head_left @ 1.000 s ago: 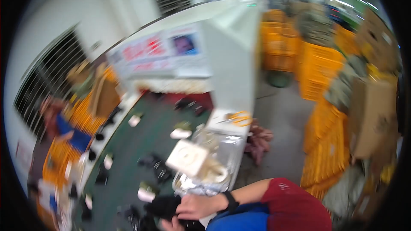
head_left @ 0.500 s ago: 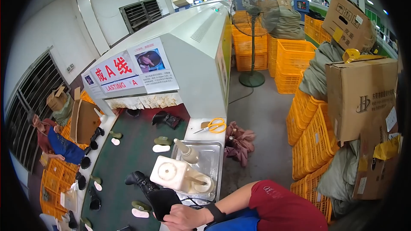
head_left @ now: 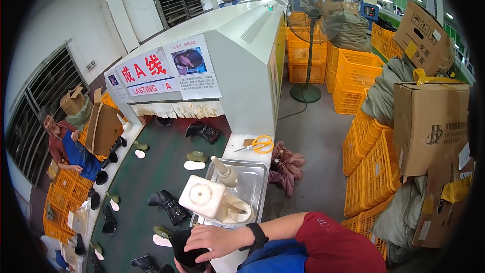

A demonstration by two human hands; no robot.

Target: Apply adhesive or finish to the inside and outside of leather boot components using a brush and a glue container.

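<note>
Black boot (head_left: 180, 245) at near edge of green conveyor belt (head_left: 135, 192), mouth upward. Right hand (head_left: 217, 240) bent over its rim, left hand (head_left: 179, 267) mostly hidden at its side; whether either clamps: cannot tell. Handling looks unfinished; buckled boot (head_left: 174, 209) beyond lies untouched.

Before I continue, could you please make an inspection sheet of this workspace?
Surface: dark green worktop, with boots and green and pale pieces.
Job's things: black boot, its opening visible.
Clutter: metal tray bearing white container and bottle; orange-handled scissors beyond.
Grips: right grip at the boot's opening; left grip below, mostly cut off.
Cables: dark cord on the floor near the standing fan.
Surroundings: orange crates, cartons, another person at left.
</note>
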